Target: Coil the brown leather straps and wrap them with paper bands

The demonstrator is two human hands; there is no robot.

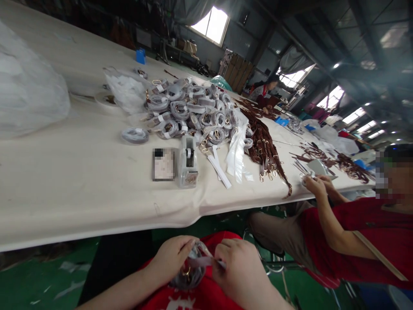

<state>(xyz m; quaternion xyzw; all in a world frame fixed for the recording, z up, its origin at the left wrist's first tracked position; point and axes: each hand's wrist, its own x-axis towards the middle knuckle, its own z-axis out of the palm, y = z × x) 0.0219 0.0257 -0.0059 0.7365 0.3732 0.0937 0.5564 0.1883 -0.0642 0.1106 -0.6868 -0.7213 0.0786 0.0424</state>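
Observation:
In my lap, a coiled grey strap [186,280] with a gold clasp lies in clear wrap. My left hand [176,254] is closed on the coil's left side, thumb on top. A flat, pale grey-mauve band runs from the coil to my right hand [235,265], whose fingers are curled tight around its end. Whether that band is strap or paper cannot be made out. On the table ahead are a tape dispenser [188,165], white paper strips [219,168] and a heap of similar coiled straps [193,107]. One coil [134,135] lies apart to the left.
The cream-covered table [80,181] has its edge just beyond my hands. Brown straps [263,142] with gold hooks lie right of the heap. A co-worker in red [342,241] sits close on my right, hands over the table. Plastic bags [29,86] stand at the left.

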